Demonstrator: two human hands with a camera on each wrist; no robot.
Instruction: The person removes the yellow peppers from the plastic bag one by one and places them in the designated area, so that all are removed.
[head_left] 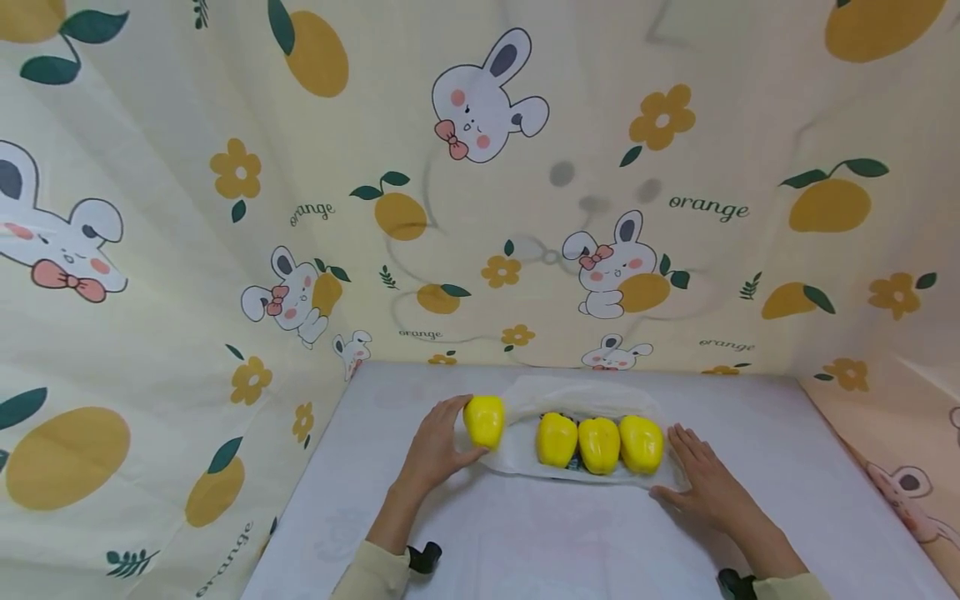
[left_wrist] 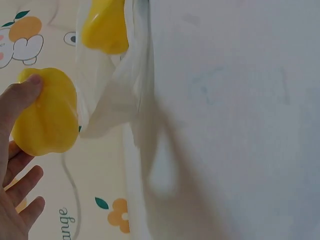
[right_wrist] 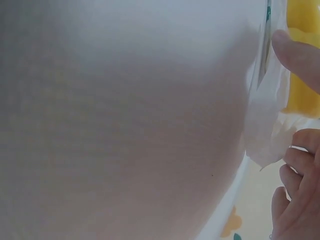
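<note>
**A:** Where is the loose yellow pepper, and which hand has it?

**B:** The yellow pepper (head_left: pixel 484 421) stands at the left end of a row, just left of the white plastic bag (head_left: pixel 517 450) on the counter (head_left: pixel 540 542). The left hand (head_left: pixel 435 450) cups it from the left side, thumb on its front, fingers curled behind it.

**A:** And the other peppers?

**B:** Three more peppers (head_left: pixel 598 443) sit side by side on the bag, the row running left to right.

**A:** What is the right hand doing?

**B:** The right hand (head_left: pixel 701 483) lies flat, fingers straight and relaxed, pressing the bag's right edge onto the counter, just beside the rightmost pepper. It grips nothing.
</note>
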